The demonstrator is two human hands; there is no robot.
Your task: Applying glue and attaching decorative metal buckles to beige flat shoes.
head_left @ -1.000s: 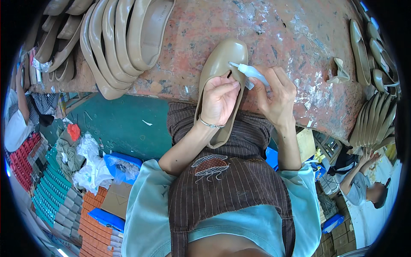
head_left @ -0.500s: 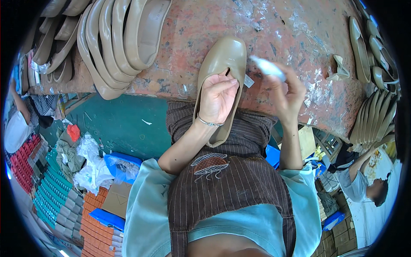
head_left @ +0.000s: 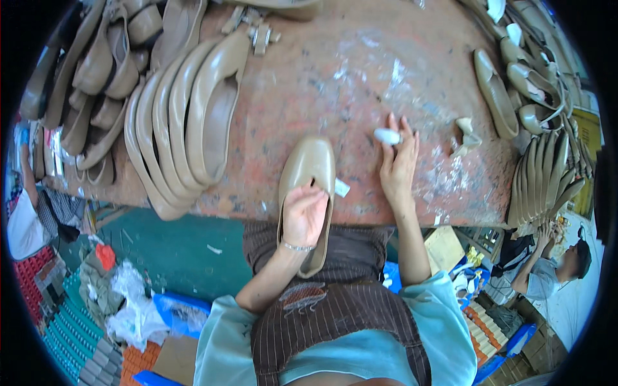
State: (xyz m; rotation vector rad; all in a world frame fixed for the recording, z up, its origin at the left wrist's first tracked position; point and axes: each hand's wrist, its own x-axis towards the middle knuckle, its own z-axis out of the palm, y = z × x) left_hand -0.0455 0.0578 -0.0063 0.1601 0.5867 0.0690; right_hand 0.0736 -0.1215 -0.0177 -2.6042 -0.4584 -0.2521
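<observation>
One tan shoe [head_left: 308, 161], left fingers [head_left: 313, 195] grasping its opening, right fingers [head_left: 405, 128] holding white bottle [head_left: 387, 136]

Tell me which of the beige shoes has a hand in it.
The lone middle shoe, overlapping the near edge of the table: the left hand is in its opening; neither hand touches the other shoes.

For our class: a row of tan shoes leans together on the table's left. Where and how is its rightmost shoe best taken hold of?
Probably by the right rim of the rightmost shoe, from the right, thumb inside the opening and fingers outside. Its opening shows, and that rim borders bare table, while the next shoe crowds its left side.
</observation>
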